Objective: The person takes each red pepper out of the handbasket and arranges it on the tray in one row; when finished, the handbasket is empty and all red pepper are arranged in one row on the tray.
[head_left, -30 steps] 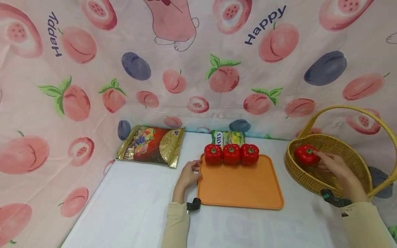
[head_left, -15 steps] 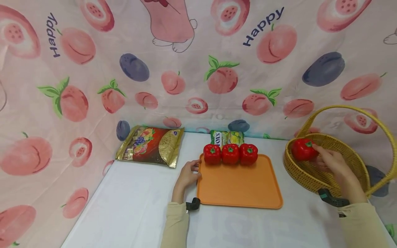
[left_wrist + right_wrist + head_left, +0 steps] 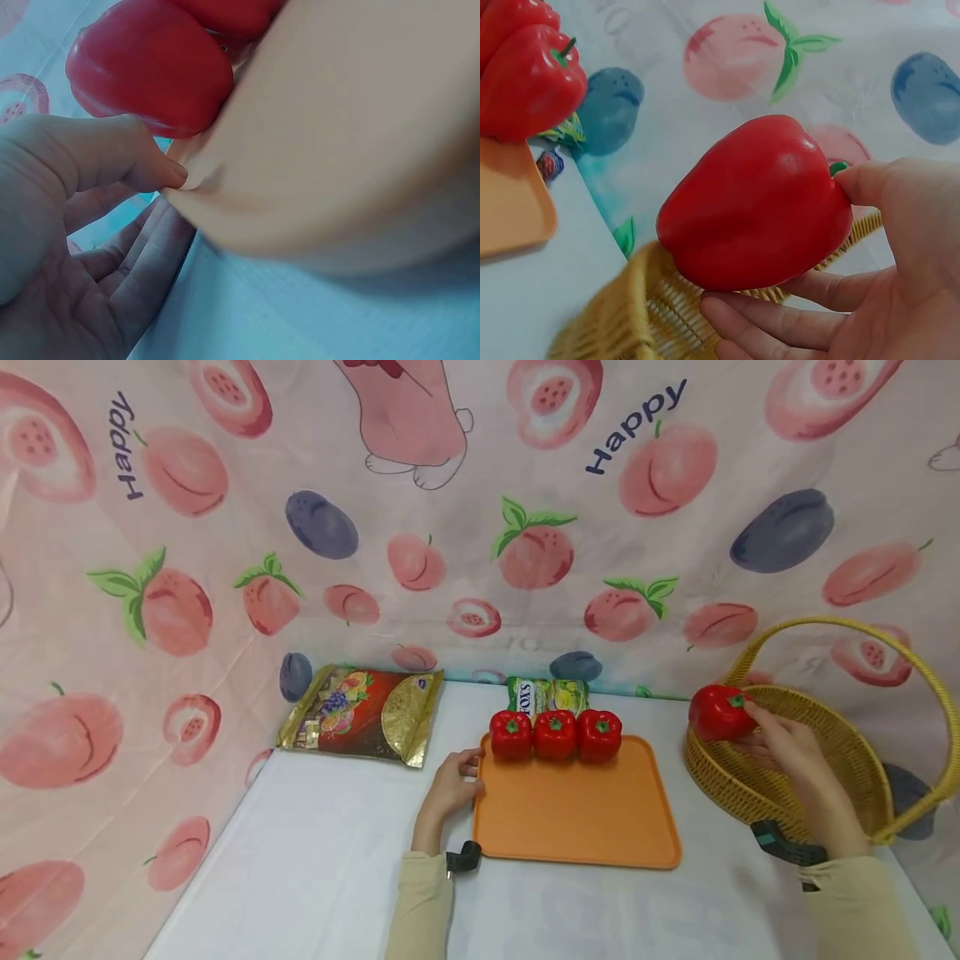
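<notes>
My right hand (image 3: 783, 747) grips a red bell pepper (image 3: 717, 712) with a green stem, over the left rim of the yellow wicker basket (image 3: 705, 768). In the right wrist view the thumb lies at the pepper's stem (image 3: 838, 168) and the fingers are underneath. My left hand (image 3: 452, 785) pinches the left edge of an orange tray (image 3: 577, 810). Its thumb (image 3: 161, 161) is on the rim, with the other fingers against the outer side. Along the tray's far edge stand three red bell peppers in a row: left (image 3: 511, 735), middle (image 3: 555, 735) and right (image 3: 599, 735).
Behind the row lies a green FOX'S candy bag (image 3: 558, 695). A red and gold package (image 3: 360, 714) lies at the back left of the white table (image 3: 322, 860). The basket's tall handle (image 3: 847, 622) arches upward, and a fruit-print cloth (image 3: 465, 527) hangs behind everything.
My right hand has raised the bell pepper from inside the basket and carried it leftward to the rim. The left hand has kept its hold on the tray edge.
</notes>
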Tool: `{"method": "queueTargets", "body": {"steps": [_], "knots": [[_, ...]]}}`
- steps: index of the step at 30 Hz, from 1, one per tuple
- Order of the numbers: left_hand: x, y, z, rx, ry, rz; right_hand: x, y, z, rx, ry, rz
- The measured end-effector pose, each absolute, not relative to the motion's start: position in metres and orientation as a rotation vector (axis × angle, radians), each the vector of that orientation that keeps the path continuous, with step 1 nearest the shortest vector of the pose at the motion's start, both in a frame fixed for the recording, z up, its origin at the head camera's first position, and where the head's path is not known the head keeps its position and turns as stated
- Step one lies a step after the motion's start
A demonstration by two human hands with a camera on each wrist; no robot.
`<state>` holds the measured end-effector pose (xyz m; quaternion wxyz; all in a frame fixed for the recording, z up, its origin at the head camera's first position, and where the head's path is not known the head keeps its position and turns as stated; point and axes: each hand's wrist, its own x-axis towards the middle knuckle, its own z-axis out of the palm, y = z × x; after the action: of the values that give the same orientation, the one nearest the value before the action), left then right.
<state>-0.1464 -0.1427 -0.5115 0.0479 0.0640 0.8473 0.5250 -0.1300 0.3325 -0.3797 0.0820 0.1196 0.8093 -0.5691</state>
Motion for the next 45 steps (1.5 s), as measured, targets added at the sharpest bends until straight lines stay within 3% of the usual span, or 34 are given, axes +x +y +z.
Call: {"method": "queueTargets", "body": {"steps": [11, 21, 45], "knots": [[-0.147, -0.146, -0.511, 0.156, 2.572, 1.595, -0.138, 0.302, -0.393, 0.301, 2.473, -1.660], [-0.150, -0.147, -0.506, 0.169, 2.571, 1.599, -0.140, 0.263, -0.397, 0.410, 2.463, -1.695], [-0.147, -0.145, -0.511, 0.197, 2.550, 1.598, -0.130, 0.232, -0.433, 0.614, 2.466, -1.728]]}}
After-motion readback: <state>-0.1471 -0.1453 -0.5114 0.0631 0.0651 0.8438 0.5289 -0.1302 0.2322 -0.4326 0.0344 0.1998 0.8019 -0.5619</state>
